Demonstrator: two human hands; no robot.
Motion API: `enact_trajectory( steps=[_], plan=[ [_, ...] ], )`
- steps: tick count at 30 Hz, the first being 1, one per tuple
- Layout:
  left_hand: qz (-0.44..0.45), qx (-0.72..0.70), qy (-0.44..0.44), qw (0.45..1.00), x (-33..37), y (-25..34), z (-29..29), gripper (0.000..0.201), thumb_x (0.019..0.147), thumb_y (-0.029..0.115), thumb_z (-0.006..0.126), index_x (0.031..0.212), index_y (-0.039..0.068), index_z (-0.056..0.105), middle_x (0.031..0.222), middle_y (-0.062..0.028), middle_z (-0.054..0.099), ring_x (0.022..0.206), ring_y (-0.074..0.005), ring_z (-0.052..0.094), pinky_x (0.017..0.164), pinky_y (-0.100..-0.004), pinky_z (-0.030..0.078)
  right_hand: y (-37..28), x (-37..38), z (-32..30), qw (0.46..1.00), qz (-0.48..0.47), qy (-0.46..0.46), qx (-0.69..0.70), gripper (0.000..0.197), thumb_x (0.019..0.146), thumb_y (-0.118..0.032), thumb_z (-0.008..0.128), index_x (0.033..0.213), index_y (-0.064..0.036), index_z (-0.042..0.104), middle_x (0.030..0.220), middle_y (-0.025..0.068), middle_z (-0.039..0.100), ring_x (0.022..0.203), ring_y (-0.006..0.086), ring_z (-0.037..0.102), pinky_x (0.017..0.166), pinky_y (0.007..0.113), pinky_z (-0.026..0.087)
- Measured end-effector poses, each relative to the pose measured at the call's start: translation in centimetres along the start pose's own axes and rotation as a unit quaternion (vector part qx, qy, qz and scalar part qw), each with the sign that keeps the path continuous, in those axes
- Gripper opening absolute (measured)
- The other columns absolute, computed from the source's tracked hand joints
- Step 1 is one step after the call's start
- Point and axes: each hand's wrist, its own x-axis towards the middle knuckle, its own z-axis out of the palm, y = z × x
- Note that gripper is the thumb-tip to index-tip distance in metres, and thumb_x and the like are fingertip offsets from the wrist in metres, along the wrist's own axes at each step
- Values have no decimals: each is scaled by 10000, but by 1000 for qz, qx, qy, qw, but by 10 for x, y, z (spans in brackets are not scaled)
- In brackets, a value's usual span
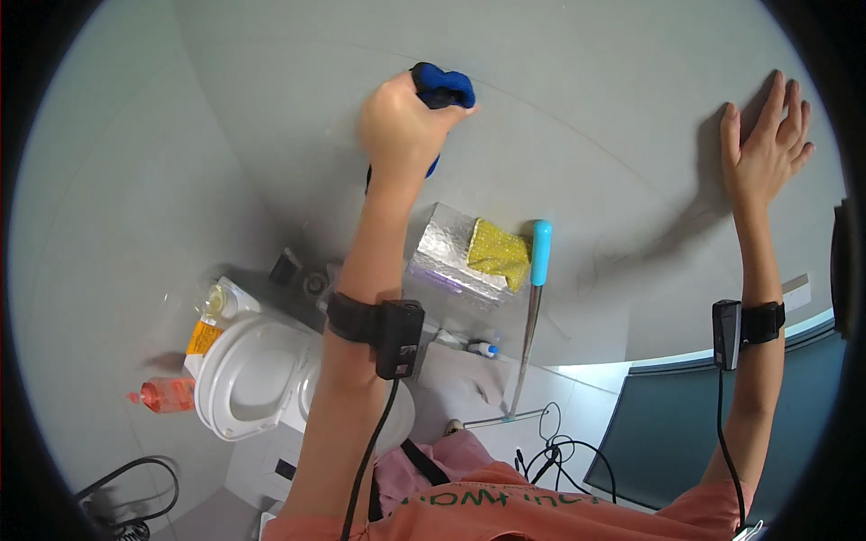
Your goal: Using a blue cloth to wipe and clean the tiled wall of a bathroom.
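Observation:
My left hand (403, 126) is closed around a blue and black cloth (446, 86), up against the grey wall (559, 81). More blue and black shows beside the wrist; most of the cloth is hidden by the hand. Off to the right, my right hand (771, 144) lies flat on the wall with its fingers spread and nothing in it. Below and right of my left hand, a yellow dotted cloth (499, 252) rests on a silver box (445, 236) at the wall. A pole with a turquoise handle (540, 252) leans beside it.
A white toilet (257, 379) stands at lower left, with an orange-red bottle (168, 395) beside it. Black cables (564, 451) lie on the floor near the pole's foot. A dark panel (695, 433) is at lower right. A black hose or cable (162, 464) shows at far lower left.

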Motion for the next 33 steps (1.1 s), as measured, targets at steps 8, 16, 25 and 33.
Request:
enact_trajectory(
  steps=[8, 16, 25, 33],
  plan=[
    [10, 27, 16, 999, -1, 7, 1, 235, 599, 176, 845, 747, 55, 708, 609, -33, 651, 517, -121, 574, 531, -269, 464, 0, 2, 0, 1000, 1, 4, 2, 707, 860, -577, 508, 1456, -229, 355, 1485, 95, 337, 1395, 332, 263, 1050, 665, 175],
    [-10, 5, 9, 1000, 0, 2, 4, 219, 601, 165, 829, 729, 47, 697, 631, -47, 662, 539, -153, 594, 545, -280, 476, -1, -1, 1, 1000, 1, 0, -1, 715, 851, -572, 516, 1457, -231, 353, 1483, 97, 340, 1398, 336, 259, 1043, 674, 186],
    [-121, -217, 208, 946, -3, -71, -37, 309, 765, 20, 568, 1073, 1, 578, 1041, -141, 585, 945, -250, 578, 876, -349, 448, -1, 3, 1, 1000, 8, 8, 9, 708, 850, -547, 523, 1461, -235, 347, 1480, 100, 340, 1400, 335, 254, 1047, 674, 170],
    [26, 164, 226, 960, -20, -46, 47, 550, 936, 260, 463, 1436, 54, 362, 1204, -343, 394, 1076, -434, 403, 959, -530, 295, -1, -2, 1, 1000, -5, 8, 2, 701, 854, -542, 536, 1456, -233, 353, 1480, 99, 338, 1394, 334, 260, 1057, 656, 173]
  ],
)
